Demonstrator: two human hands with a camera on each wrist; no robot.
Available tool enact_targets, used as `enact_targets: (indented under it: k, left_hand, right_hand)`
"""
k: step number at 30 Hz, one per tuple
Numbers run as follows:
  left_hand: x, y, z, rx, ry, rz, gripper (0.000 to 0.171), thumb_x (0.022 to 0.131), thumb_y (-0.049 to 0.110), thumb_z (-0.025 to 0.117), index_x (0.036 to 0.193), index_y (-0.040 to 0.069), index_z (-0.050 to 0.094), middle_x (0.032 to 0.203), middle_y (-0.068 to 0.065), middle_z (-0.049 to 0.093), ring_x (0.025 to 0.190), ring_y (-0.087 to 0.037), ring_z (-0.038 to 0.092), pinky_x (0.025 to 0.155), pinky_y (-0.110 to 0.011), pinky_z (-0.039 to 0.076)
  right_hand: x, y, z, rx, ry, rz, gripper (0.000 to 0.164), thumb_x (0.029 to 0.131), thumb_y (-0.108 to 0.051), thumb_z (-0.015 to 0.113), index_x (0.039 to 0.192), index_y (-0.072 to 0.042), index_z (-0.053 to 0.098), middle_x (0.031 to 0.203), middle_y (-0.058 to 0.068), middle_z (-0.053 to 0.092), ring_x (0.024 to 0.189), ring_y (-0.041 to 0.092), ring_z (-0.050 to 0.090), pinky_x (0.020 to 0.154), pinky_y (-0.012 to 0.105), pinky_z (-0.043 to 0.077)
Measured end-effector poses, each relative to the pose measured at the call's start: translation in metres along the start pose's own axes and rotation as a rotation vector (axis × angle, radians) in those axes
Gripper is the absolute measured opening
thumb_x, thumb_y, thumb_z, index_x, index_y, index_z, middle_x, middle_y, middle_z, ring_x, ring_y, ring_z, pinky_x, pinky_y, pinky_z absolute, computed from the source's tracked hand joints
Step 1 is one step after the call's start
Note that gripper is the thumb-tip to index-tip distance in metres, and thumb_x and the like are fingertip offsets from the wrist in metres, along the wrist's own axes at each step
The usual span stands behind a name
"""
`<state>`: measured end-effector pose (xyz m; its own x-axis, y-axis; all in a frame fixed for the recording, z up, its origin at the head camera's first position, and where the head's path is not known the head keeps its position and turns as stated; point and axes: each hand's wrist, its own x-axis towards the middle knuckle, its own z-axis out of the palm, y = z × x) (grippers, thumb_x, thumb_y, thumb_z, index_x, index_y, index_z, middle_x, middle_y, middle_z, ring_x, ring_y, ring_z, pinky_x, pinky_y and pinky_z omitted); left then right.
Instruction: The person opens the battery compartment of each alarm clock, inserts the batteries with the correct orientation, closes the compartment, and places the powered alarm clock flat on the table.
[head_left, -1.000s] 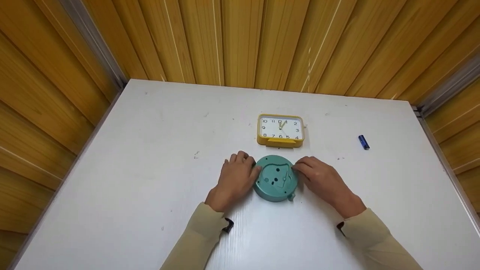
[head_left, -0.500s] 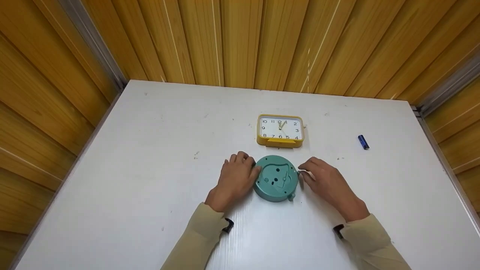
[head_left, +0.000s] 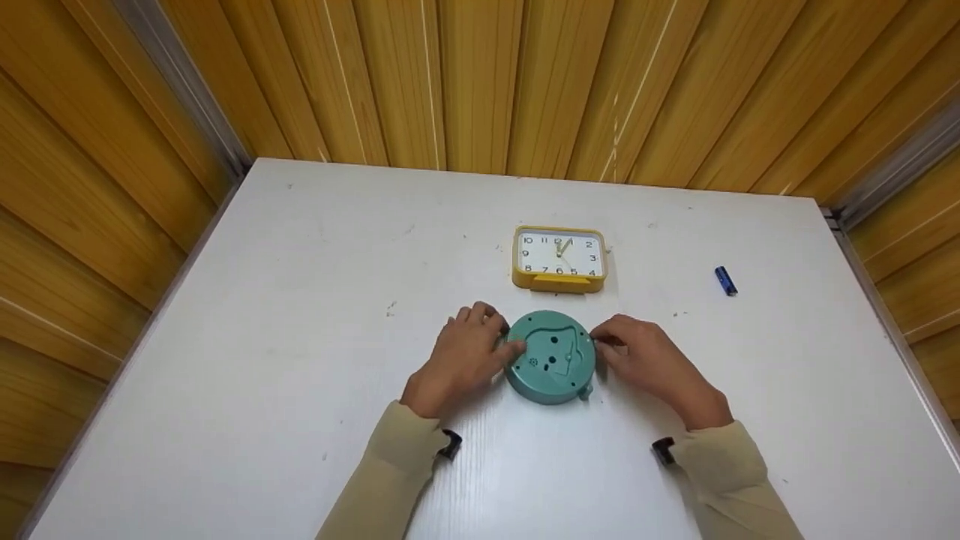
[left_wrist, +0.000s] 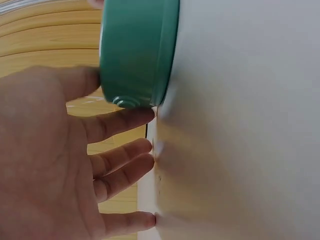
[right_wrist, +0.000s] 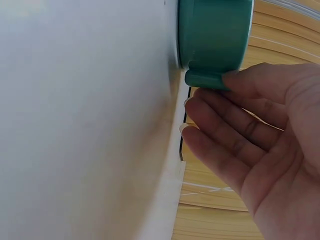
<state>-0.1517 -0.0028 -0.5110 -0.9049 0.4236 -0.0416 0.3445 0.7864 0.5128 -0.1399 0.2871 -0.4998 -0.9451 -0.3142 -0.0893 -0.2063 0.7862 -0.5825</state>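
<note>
A round green clock (head_left: pixel 551 375) lies on the white table with its back up, showing small holes and a recessed outline. My left hand (head_left: pixel 469 356) holds its left rim, thumb on the back's edge and index finger against the side, as the left wrist view shows; the other fingers spread toward the table. At the right rim, my right hand (head_left: pixel 649 360) pinches a small green cylindrical foot (right_wrist: pixel 202 78) between thumb and index finger. Its remaining fingers curve loosely below, in the right wrist view. Another small foot (head_left: pixel 586 391) sticks out at the lower right.
Just beyond the green clock, a yellow rectangular clock (head_left: pixel 559 259) lies face up. A blue battery (head_left: pixel 725 280) lies farther right on the white table (head_left: pixel 225 360). Wood-patterned walls (head_left: pixel 480 82) close off the back and sides.
My right hand drew slightly away from the rim, then came back against it. My left thumb has slid a little farther onto the clock's back. The clock stays nearly in place.
</note>
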Motion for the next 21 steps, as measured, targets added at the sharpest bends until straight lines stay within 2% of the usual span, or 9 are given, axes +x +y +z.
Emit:
enact_targets:
  k: [6,11,17,21]
  left_hand:
    - [-0.0009,-0.0032,-0.0079,-0.056,-0.091,0.020,0.080,0.082,0.065,0.082,0.137,0.009,0.069,0.145,-0.010,0.055,0.131,-0.029,0.049,0.113,-0.048,0.041]
    - [-0.0003,-0.0038,-0.0074,-0.021,-0.089,0.055,0.092,0.067,0.061,0.097,0.138,0.012,0.067,0.146,-0.008,0.055,0.130,-0.028,0.049,0.113,-0.045,0.042]
    - [0.0011,-0.0042,-0.0041,0.032,-0.036,0.059,0.090,0.067,0.062,0.097,0.138,0.013,0.070,0.142,-0.009,0.059,0.127,-0.029,0.053,0.110,-0.046,0.045]
    - [0.0003,-0.0035,-0.0038,0.053,-0.034,0.048,0.091,0.069,0.064,0.093,0.141,0.014,0.068,0.142,-0.008,0.060,0.127,-0.028,0.055,0.109,-0.046,0.046]
  right_hand:
    - [-0.0029,0.0079,0.0025,0.045,0.027,-0.015,0.019,0.103,-0.004,0.067,0.121,-0.007,0.075,0.116,0.003,0.073,0.110,0.026,0.068,0.099,0.050,0.054]
    - [-0.0048,0.0101,0.0030,0.060,0.038,-0.029,0.018,0.104,-0.004,0.067,0.120,-0.007,0.075,0.115,0.003,0.073,0.108,0.025,0.068,0.097,0.049,0.055]
    - [-0.0032,0.0103,0.0015,0.043,0.067,-0.056,0.018,0.103,-0.004,0.068,0.119,-0.005,0.076,0.114,0.004,0.075,0.107,0.026,0.069,0.096,0.051,0.055]
    - [-0.0029,0.0101,0.0009,0.043,0.054,-0.043,0.018,0.104,-0.005,0.066,0.121,-0.005,0.074,0.117,0.006,0.074,0.110,0.027,0.068,0.098,0.051,0.054]
